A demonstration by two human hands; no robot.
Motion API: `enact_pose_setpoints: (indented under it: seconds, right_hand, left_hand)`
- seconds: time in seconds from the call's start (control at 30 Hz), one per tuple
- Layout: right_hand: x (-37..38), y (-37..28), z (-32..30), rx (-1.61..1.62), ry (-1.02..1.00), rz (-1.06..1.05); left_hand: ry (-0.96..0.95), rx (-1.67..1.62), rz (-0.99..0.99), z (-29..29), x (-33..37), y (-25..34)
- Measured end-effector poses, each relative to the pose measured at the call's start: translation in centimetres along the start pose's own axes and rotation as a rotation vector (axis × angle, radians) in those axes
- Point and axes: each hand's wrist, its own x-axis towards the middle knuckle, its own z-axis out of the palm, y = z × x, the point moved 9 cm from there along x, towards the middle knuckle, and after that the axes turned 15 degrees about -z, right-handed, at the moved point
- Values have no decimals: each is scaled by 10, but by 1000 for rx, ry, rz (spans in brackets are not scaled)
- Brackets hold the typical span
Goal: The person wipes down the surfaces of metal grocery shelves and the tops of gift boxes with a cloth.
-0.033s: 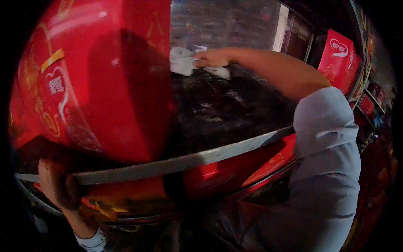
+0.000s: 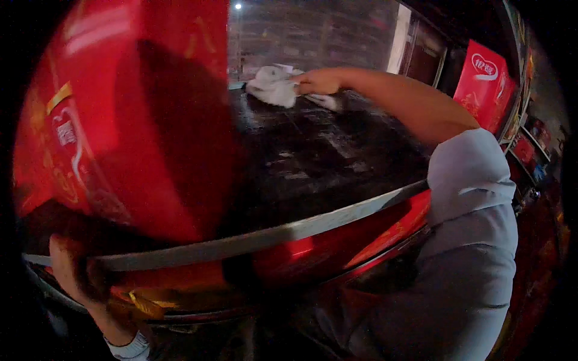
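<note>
My right hand [image 2: 316, 82] is closed on a bunched white cloth [image 2: 274, 87], which lies against the dark, streaked shelf top [image 2: 337, 141] near its back. Part of the cloth spreads out beneath the fingers. At the lower left, my left hand [image 2: 71, 271] is at the pale edge strip [image 2: 265, 236] of the shelf, just below a large red box [image 2: 180, 120]. Deep shadow hides its fingers, so whether they grip the strip or the box cannot be made out. The box stands at the left of the shelf and fills much of the view.
Behind the shelf top rises a greyish back panel [image 2: 313, 36]. Farther right stands another red box [image 2: 481, 75] beside metal racks holding goods. Below the edge strip runs a red and yellow printed front [image 2: 301, 256].
The white cloth and my right hand have moved a little to the right over the shelf top. In view, the large red box has shifted left, uncovering more of the shelf and back panel.
</note>
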Motion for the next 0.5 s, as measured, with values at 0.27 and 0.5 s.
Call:
enact_pose_setpoints:
  seconds: [0.27,0.5]
  right_hand:
    - [-185,170,18,-34,-69,328]
    - [-249,120,-36,65,108,802]
  left_hand:
    - [29,30,-45,-8,-30,-56]
    - [29,-27,-122,-13,-33,-50]
